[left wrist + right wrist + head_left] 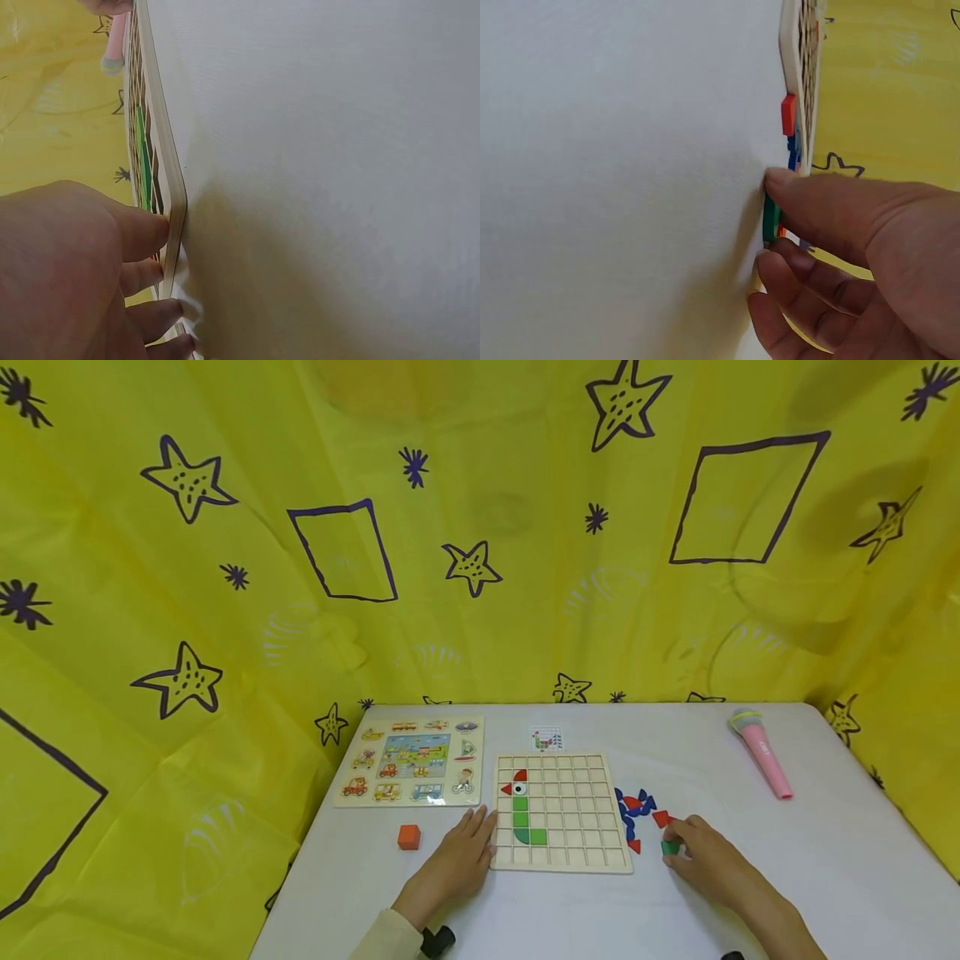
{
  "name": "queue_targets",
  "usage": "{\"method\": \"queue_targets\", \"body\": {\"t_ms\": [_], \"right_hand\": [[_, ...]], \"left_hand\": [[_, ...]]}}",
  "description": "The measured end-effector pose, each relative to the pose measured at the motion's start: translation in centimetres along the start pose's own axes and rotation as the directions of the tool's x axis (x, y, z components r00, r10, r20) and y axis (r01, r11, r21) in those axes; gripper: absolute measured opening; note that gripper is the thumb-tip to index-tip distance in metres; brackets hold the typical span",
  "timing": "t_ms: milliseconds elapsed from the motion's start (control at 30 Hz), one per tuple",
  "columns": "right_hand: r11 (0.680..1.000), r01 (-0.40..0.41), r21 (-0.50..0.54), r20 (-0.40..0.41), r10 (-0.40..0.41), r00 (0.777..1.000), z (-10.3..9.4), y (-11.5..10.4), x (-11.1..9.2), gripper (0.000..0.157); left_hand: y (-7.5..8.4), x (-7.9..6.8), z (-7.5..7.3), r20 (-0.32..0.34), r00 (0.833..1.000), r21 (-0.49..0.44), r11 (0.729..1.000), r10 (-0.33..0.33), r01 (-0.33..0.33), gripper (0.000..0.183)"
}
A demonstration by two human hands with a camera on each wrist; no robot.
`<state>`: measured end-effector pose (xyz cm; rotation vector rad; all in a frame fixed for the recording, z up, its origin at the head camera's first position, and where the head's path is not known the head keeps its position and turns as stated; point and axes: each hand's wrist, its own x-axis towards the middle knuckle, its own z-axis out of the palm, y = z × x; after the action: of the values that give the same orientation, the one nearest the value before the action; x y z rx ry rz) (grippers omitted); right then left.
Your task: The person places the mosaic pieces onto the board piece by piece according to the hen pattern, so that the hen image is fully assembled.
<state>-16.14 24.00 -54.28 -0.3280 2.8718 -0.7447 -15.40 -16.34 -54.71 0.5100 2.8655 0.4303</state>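
A wooden grid board (577,814) lies mid-table, with red, green and eye-marked pieces set in its left columns. My left hand (461,852) rests at the board's left edge, fingers fairly straight, thumb and fingertips touching the rim in the left wrist view. Right of the board, my right hand (705,856) pinches a green block (772,216) between thumb and fingers, close over the table. Beside it lie a red triangle (661,818), a second red triangle (634,846) and a cluster of blue pieces (628,827) around a red one. A small pattern card (546,739) sits behind the board.
A vehicle picture puzzle (468,735) lies at the back left, an orange cube (408,837) in front of it. Toward the back right lies a pink toy microphone (765,756). A yellow patterned cloth (480,635) hangs behind the white table (555,918).
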Motion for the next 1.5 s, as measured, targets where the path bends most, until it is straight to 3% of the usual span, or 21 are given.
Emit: {"method": "queue_targets", "body": {"t_ms": [367, 700, 867, 1100, 1500], "right_hand": [[1.0, -0.013, 0.003, 0.027, 0.013, 1.0, 0.0, -1.1, 0.3, 0.024], [0.998, 0.05, 0.028, -0.041, -0.048, 0.998, 0.4, -3.7, 1.6, 0.021], [0.994, 0.108, 0.025, -0.083, -0.106, 0.991, 1.5, -6.4, 2.7, 0.02], [0.994, 0.101, 0.042, -0.029, -0.1, 0.995, 3.7, -10.1, 4.4, 0.025], [0.982, 0.189, 0.017, -0.013, -0.189, 0.982, 6.1, -12.3, 5.7, 0.022]], "left_hand": [[0.0, 0.0, 0.0, 0.01, 1.0, 0.011, 1.0, -0.018, 0.018, 0.059], [0.2, -0.1, -0.1, 0.005, 1.0, 0.009, 1.0, -0.011, 0.011, 0.059], [0.1, -0.1, -0.2, 0.003, 1.0, 0.008, 1.0, -0.011, 0.011, 0.059], [0.2, -0.1, -0.2, 0.006, 1.0, -0.003, 1.0, -0.014, 0.014, 0.059], [0.0, 0.0, 0.1, 0.013, 0.999, -0.009, 0.999, -0.031, 0.032, 0.06]]}}
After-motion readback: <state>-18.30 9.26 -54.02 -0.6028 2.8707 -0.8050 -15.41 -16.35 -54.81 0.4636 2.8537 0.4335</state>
